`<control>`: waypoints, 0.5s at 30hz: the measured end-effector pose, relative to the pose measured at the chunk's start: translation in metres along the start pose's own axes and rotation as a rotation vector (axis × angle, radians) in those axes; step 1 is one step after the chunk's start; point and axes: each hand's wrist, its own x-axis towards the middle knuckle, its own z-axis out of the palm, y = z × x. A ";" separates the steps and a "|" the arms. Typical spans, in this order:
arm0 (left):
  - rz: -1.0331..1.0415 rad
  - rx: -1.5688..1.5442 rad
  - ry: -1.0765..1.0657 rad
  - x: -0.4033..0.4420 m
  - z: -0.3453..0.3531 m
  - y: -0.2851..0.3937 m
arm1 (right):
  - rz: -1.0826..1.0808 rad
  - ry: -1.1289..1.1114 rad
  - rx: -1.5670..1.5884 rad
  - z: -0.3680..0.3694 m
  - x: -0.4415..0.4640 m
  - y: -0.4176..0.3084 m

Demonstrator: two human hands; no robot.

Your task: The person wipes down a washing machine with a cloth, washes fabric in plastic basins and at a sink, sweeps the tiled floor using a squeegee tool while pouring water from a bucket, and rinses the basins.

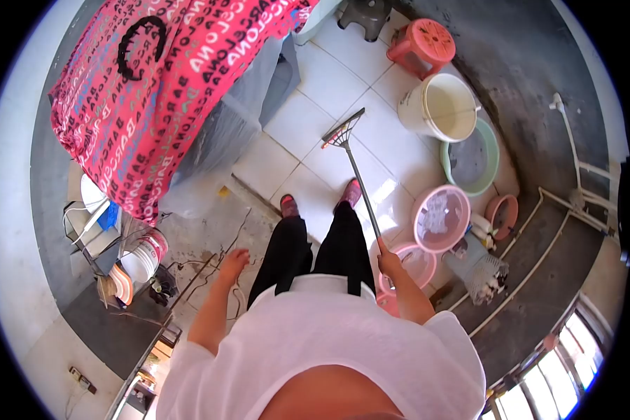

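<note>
My right hand (389,263) is closed around the upper end of the long handle of a floor squeegee (360,183). The squeegee's fan-shaped head rests on the white tiles ahead of my feet, tilted across the floor. At my left side, my left hand (235,264) hangs free with loosely bent fingers and holds nothing visible. Below it is cracked grey concrete (210,245). Close to my right hand stand pink basins, one of them (416,262) partly hidden by the hand and forearm.
A pink cloth with lettering (154,91) covers a large object at left, a black band (127,52) on top. Along the right wall stand a red stool (421,47), white bucket (427,108), green basin (493,154) and pink basin (462,217). A low step edge (255,196) crosses the floor.
</note>
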 end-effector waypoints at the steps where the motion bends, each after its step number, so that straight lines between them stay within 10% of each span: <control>1: 0.023 0.006 -0.011 0.007 -0.010 0.001 | -0.005 0.017 0.001 0.014 -0.015 -0.008; 5: 0.040 0.059 -0.020 0.009 -0.049 0.017 | 0.101 -0.017 0.491 -0.009 -0.064 -0.073; 9: 0.058 -0.016 0.053 -0.006 -0.091 0.005 | -0.369 0.555 0.257 0.016 0.032 -0.105; 15: 0.049 0.083 0.147 -0.006 -0.088 -0.048 | -0.224 -0.066 1.098 -0.042 0.102 -0.230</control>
